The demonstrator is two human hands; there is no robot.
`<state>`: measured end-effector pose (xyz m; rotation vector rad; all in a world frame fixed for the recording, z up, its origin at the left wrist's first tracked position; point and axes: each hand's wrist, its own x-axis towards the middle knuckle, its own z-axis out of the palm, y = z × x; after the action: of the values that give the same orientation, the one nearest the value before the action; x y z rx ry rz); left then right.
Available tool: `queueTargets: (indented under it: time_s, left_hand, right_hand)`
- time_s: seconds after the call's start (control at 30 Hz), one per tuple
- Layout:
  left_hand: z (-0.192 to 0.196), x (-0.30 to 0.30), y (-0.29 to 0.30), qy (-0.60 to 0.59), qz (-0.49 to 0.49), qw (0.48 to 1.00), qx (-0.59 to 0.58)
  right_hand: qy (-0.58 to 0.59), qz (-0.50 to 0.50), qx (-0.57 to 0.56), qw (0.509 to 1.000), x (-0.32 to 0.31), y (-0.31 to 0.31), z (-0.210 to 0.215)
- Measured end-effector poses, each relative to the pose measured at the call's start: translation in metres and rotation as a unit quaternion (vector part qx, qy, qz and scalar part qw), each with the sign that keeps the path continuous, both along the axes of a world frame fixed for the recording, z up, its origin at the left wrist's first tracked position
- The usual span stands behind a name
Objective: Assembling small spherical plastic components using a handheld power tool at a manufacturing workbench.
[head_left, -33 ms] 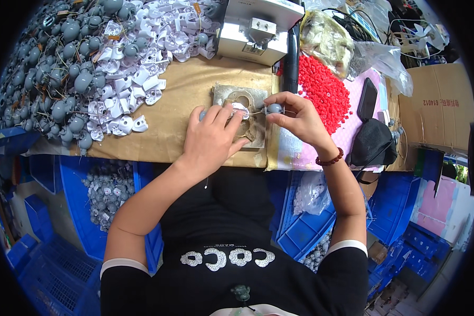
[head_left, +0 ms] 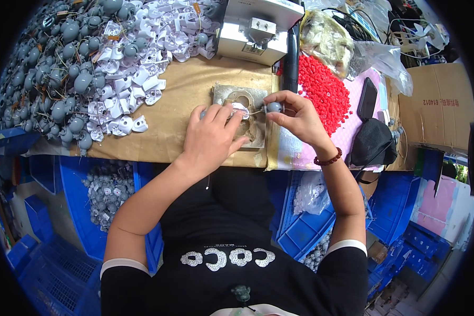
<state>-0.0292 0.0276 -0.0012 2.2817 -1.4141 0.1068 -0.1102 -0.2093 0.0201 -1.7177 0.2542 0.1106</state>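
A metal block fixture [head_left: 256, 95] with rounded recesses lies on the bench in front of me. In it sits a small white plastic part [head_left: 240, 109]. My left hand [head_left: 211, 134] bends over the fixture, its fingertips holding this part and its thumb resting lower on the block. A bit of a grey part [head_left: 203, 114] shows at the left fingertips, the rest hidden under them. Just right of the fixture, my right hand [head_left: 297, 117] pinches a grey rounded plastic part [head_left: 274, 107] between thumb and index finger. Thin wire spans the gap between the white part and this grey one.
Grey rounded parts [head_left: 82, 81] and white plastic shells [head_left: 141, 76] are heaped at left. A white machine [head_left: 255, 45] stands behind the fixture. Small red pieces [head_left: 321, 89], a phone [head_left: 368, 99] and a black pouch [head_left: 373, 142] lie right. Blue crates [head_left: 79, 200] sit below.
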Motion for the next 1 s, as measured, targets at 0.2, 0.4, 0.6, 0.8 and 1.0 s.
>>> queueTargets:
  time_s: [0.2, 0.4, 0.6, 0.8, 1.0]
  left_hand:
    - [-0.009, 0.003, -0.006, -0.029, 0.015, 0.997, -0.068]
    - [-0.011, 0.005, -0.004, -0.021, 0.007, 0.997, -0.077]
    - [-0.012, 0.01, 0.0, -0.007, -0.009, 0.995, -0.103]
    - [-0.014, 0.011, 0.0, -0.004, -0.01, 0.994, -0.108]
    - [-0.012, 0.013, -0.002, 0.014, -0.012, 0.995, -0.099]
  right_hand:
    - [-0.075, -0.057, 0.123, 0.988, 0.011, 0.01, -0.017]
    - [-0.054, -0.027, 0.303, 0.951, 0.021, 0.017, -0.012]
    - [0.026, 0.032, 0.059, 0.997, 0.036, 0.017, 0.005]
    - [0.014, 0.061, -0.234, 0.97, 0.047, 0.028, 0.01]
    - [-0.011, 0.032, -0.304, 0.952, 0.046, 0.029, -0.014]
